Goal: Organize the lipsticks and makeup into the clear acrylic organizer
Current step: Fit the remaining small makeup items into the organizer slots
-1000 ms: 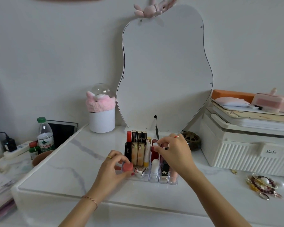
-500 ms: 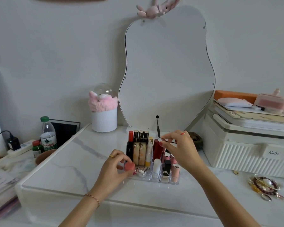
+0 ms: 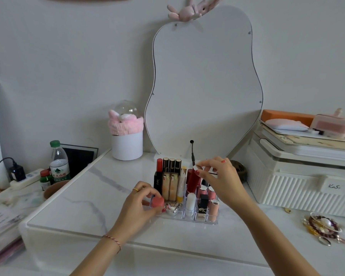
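Observation:
The clear acrylic organizer (image 3: 211,221) stands on the white marble table, packed with several upright lipsticks and tubes. My left hand (image 3: 141,206) grips a coral-pink round makeup piece (image 3: 157,202) at the organizer's front left corner, beside a silver heart-shaped item (image 3: 173,208). My right hand (image 3: 219,180) is above the organizer's back right and pinches the top of a dark red lipstick tube (image 3: 193,181), which leans to the left. Black, gold, white and pink tubes stand in the other slots.
A pear-shaped mirror (image 3: 203,86) leans on the wall behind. A white pot with a pink headband (image 3: 126,136) is back left. A ribbed white case (image 3: 299,182) stands at right, with beaded jewellery (image 3: 323,228) in front. A water bottle (image 3: 58,162) stands at left.
My right hand has risen and drawn the dark red lipstick tube upward, tilting it. My left hand has stayed on the coral-pink piece at the organizer's front corner.

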